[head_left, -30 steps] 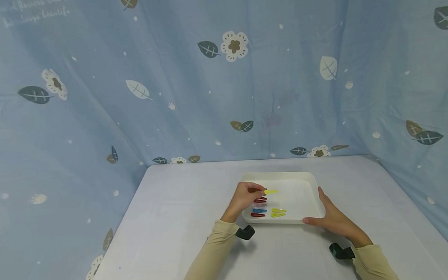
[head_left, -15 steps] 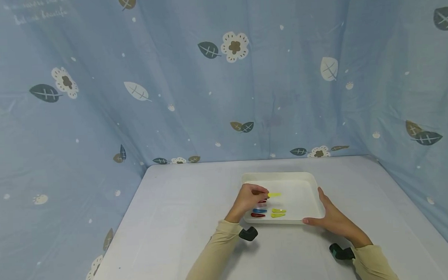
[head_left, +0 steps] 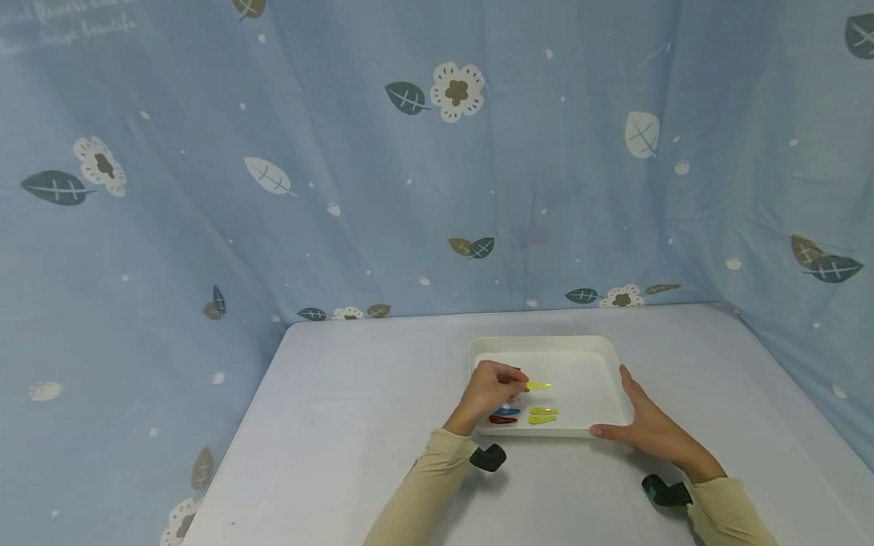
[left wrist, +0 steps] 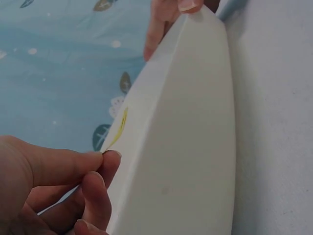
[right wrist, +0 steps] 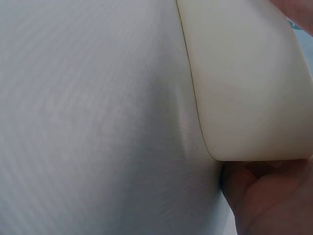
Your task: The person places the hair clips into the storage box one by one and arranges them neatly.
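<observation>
In the head view my left hand [head_left: 488, 396] is over the left part of a white tray [head_left: 588, 380]. Thumb and forefinger pinch one end of a yellow snap hair clip [head_left: 539, 386], whose other end points right; the left wrist view shows this clip [left wrist: 121, 126] at the fingertips. Below it lie two yellow hair clips [head_left: 543, 419]. Left of those are a blue hair clip [head_left: 508, 411] and a red hair clip [head_left: 503, 420]; a pink one is partly hidden by the left hand. My right hand [head_left: 652, 426] holds the tray's front right corner, thumb on the front rim, fingers along the right side.
The tray rests on a white-covered table [head_left: 370, 420]. A blue curtain [head_left: 405, 178] with leaf and flower prints hangs behind and at the sides. Dark wrist devices sit below both hands.
My left hand has moved a little right and toward me with the yellow hair clip, covering more of the red and pink clips. The right hand and tray have stayed put.
</observation>
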Demonstrator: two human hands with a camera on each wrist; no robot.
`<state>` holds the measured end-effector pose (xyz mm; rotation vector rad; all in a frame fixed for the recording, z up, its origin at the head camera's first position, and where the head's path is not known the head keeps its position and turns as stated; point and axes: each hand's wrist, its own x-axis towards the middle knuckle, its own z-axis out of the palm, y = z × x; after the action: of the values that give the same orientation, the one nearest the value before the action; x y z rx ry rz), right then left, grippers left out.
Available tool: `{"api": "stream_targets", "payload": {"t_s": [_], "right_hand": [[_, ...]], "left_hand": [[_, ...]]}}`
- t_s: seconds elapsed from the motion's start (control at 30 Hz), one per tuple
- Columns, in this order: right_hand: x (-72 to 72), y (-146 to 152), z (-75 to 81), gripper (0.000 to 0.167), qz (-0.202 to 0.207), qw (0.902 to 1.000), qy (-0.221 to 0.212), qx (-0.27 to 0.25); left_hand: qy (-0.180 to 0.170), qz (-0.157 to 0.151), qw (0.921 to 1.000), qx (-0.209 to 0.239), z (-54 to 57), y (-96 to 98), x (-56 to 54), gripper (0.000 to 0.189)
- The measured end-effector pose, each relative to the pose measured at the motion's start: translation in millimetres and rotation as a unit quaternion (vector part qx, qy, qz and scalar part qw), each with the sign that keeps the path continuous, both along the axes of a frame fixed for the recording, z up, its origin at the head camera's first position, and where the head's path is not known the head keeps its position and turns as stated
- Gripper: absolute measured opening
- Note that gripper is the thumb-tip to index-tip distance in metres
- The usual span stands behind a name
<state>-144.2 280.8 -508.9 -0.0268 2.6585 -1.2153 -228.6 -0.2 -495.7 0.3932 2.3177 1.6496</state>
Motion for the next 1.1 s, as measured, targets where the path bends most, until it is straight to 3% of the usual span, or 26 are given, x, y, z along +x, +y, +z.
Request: {"api": "stream_targets", "payload": {"t_s": [0.57, 0.9, 1.1], "right_hand": [[-0.1, 1.0, -1.8, 0.139, -0.008, 0.9997, -0.009, 0.022], [-0.3, 0.3, -1.9, 0.139, -0.009, 0.9995, -0.01, 0.028], [-0.7, -0.1, -1.4, 0.139, -0.009, 0.9996, -0.007, 0.026]], "left_hand": [[0.045, -0.009, 0.9968, -0.066, -4.8, 5.8, 5.0, 0.007], [0.076, -0.02, 0.9897, -0.119, -5.3, 7.1, 6.8, 0.006], [0.075, -0.02, 0.9892, -0.124, -5.8, 7.3, 7.5, 0.006]]}}
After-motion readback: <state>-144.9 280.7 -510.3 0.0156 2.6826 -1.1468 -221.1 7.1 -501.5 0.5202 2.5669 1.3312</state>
